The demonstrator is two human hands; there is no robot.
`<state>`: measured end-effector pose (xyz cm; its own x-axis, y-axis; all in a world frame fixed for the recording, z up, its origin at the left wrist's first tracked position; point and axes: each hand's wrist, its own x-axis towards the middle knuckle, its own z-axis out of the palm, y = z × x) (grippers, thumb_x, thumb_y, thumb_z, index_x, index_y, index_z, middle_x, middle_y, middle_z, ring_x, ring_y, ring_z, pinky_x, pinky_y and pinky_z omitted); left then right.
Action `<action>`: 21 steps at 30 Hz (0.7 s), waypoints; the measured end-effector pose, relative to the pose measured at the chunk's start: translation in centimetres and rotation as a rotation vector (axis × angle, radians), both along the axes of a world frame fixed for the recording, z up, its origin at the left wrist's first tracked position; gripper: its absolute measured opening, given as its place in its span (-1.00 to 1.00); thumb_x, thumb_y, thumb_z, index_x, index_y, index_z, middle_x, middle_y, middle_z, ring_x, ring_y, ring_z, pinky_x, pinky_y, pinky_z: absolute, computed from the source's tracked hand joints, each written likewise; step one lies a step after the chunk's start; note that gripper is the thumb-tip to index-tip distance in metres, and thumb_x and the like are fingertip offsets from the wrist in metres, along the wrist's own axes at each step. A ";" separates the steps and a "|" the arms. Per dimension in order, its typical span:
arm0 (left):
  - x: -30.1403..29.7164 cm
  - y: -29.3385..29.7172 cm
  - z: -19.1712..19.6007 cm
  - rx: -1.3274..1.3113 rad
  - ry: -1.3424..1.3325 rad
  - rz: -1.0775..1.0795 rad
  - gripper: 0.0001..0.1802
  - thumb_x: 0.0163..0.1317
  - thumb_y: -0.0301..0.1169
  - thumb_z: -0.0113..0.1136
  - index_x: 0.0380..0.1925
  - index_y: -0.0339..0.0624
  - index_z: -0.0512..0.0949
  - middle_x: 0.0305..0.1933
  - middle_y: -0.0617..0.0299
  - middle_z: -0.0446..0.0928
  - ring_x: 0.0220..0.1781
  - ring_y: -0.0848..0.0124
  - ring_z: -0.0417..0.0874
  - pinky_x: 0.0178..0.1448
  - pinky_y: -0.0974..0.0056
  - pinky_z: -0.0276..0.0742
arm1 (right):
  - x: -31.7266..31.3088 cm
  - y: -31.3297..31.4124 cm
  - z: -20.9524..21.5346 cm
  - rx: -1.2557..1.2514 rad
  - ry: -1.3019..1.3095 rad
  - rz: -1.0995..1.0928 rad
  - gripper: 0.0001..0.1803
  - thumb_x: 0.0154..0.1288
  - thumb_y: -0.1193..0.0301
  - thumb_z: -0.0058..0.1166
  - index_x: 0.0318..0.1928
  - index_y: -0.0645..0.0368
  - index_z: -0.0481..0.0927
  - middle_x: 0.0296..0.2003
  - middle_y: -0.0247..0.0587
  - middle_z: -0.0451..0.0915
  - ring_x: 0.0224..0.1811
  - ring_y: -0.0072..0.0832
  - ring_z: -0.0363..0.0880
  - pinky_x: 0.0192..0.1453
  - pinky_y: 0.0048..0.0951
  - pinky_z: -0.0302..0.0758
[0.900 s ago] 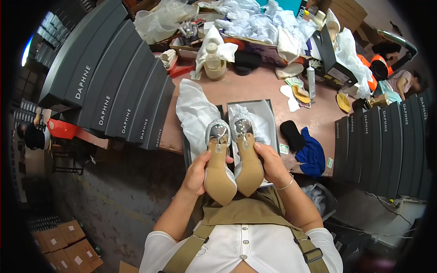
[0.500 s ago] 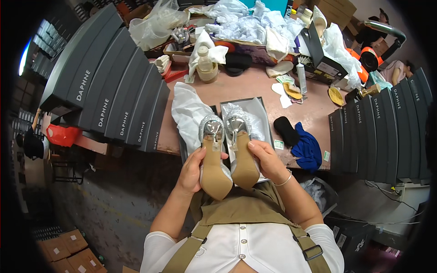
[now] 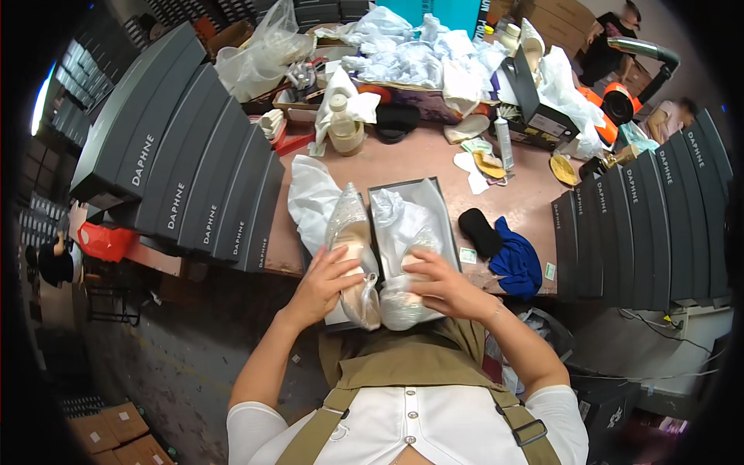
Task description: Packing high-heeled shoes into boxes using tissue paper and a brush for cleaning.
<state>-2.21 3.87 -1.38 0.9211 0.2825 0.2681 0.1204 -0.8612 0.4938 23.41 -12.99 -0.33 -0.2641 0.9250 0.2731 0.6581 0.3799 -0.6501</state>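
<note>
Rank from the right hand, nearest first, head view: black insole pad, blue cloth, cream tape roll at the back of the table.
From the right hand:
1. Black insole pad, just right of the open box.
2. Blue cloth, right of the pad, near the table's front edge.
3. Cream tape roll, far back left.

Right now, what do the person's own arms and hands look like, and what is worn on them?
Both forearms are bare. Short white sleeves end near the shoulders. The left hand wears nothing visible. The right hand has a thin bracelet at its wrist. No gloves.
</note>
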 end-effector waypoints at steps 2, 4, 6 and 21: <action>-0.9 0.9 -5.8 -0.065 0.078 0.032 -0.61 0.04 -0.63 0.11 -0.06 -0.20 0.59 0.03 0.10 0.57 0.28 0.10 0.44 0.43 -0.02 0.19 | -0.2 0.4 -4.5 -0.073 -0.221 0.043 -0.65 0.14 0.46 0.13 -0.02 0.19 0.60 0.06 -0.09 0.51 0.39 -0.14 0.19 0.44 -0.18 0.17; -0.4 1.4 -5.9 -0.102 0.102 0.092 -0.60 0.03 -0.63 0.11 -0.07 -0.23 0.58 0.05 0.08 0.55 0.24 0.09 0.46 0.38 0.00 0.27 | 0.1 1.1 -4.9 -0.097 -0.333 0.102 -0.68 0.15 0.46 0.09 -0.05 0.22 0.60 0.06 -0.07 0.50 0.36 -0.14 0.24 0.43 -0.19 0.19; -0.8 1.4 -4.8 -0.134 0.087 0.188 -0.59 0.01 -0.64 0.10 -0.06 -0.24 0.57 0.07 0.07 0.54 0.19 0.07 0.49 0.32 0.04 0.35 | 1.4 2.7 -3.9 -0.235 -0.194 -0.054 -0.69 0.15 0.40 0.08 -0.10 0.28 0.58 0.03 0.01 0.51 0.25 -0.11 0.37 0.36 -0.18 0.28; 6.6 -8.1 -1.3 -0.385 -0.322 0.159 -0.14 0.02 -0.09 0.42 0.26 -0.28 0.30 0.35 -0.16 0.24 0.40 -0.03 0.24 0.44 0.01 0.12 | 5.7 11.6 5.0 0.317 0.183 -0.605 -0.78 0.19 0.56 0.06 -0.12 0.26 0.55 -0.32 -0.14 0.55 -0.32 -0.36 0.53 -0.21 -0.40 0.46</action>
